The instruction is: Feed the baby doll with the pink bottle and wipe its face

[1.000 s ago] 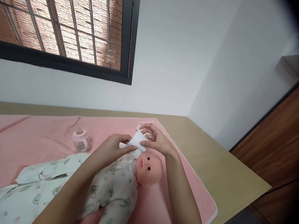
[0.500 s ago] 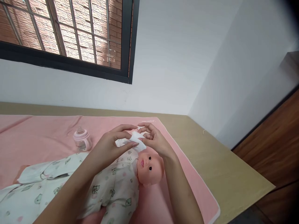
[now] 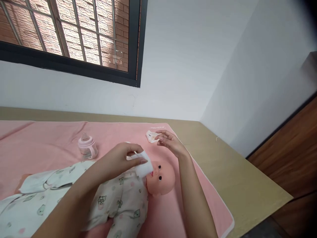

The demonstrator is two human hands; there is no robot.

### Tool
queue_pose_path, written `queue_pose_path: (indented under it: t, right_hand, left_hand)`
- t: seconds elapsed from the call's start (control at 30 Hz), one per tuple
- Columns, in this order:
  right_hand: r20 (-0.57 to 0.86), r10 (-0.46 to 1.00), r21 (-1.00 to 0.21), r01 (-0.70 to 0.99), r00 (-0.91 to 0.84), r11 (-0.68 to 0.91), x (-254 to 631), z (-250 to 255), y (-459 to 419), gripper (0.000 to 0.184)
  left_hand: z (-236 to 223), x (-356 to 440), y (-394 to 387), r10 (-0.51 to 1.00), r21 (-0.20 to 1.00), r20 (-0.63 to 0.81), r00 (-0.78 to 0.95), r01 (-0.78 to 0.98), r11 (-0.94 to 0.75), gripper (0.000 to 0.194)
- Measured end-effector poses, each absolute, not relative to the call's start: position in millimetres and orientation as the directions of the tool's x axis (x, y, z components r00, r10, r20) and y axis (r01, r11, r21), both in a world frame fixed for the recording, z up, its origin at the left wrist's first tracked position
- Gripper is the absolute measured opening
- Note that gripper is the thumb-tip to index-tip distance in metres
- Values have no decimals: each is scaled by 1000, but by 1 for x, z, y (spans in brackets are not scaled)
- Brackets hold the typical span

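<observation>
My left hand (image 3: 130, 158) pinches a folded white wipe (image 3: 145, 167) between thumb and fingers, above the doll's neck and beside its mouth. The baby doll (image 3: 164, 178) lies on its back in a white sleepsuit (image 3: 123, 195) with a green and pink print, its head toward the right. Beyond its head my right hand (image 3: 172, 143) is open, fingers loosely stretched and a little curved. Its fingertips overlap the right edge of a small white printed packet (image 3: 150, 136); whether they touch it I cannot tell.
A pink baby bottle (image 3: 87, 147) with handles stands at the left on the pink towel (image 3: 54, 135). The towel lies on a tan surface (image 3: 237, 175). Behind are a white wall and a barred window (image 3: 74, 36); wooden panels (image 3: 294, 152) are at the right.
My hands have moved apart. The left has brought the wipe down toward the doll's mouth; the right has let go of it and shifted right, beside the packet, which now shows more.
</observation>
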State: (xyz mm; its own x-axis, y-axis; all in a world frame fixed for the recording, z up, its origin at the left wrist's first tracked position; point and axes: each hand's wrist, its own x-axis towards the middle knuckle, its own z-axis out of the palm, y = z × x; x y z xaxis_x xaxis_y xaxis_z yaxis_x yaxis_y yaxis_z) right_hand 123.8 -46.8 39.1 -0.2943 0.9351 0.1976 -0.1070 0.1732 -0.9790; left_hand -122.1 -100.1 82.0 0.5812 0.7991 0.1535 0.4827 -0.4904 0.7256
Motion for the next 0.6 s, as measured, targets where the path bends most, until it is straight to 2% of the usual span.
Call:
queue_pose_path:
  t: [0.1,0.33,0.47,0.6]
  right_hand:
    - [119,956,-986,-149,-268,81,137,14,-28,38]
    - [-33,949,-970,-219,-314,-106,151,-43,-5,38]
    - [-83,941,-952,-254,-329,-173,150,-64,-4,40]
    - [-92,939,-945,-269,-330,-187,151,-78,-1,40]
  left_hand:
    - [72,-115,-98,767,672,57,639,543,-503,26]
    - [55,-102,-95,745,612,-32,667,602,-513,16]
    - [53,-101,-97,740,586,-83,667,633,-505,14]
    - [53,-97,-101,753,501,-74,654,677,-539,19]
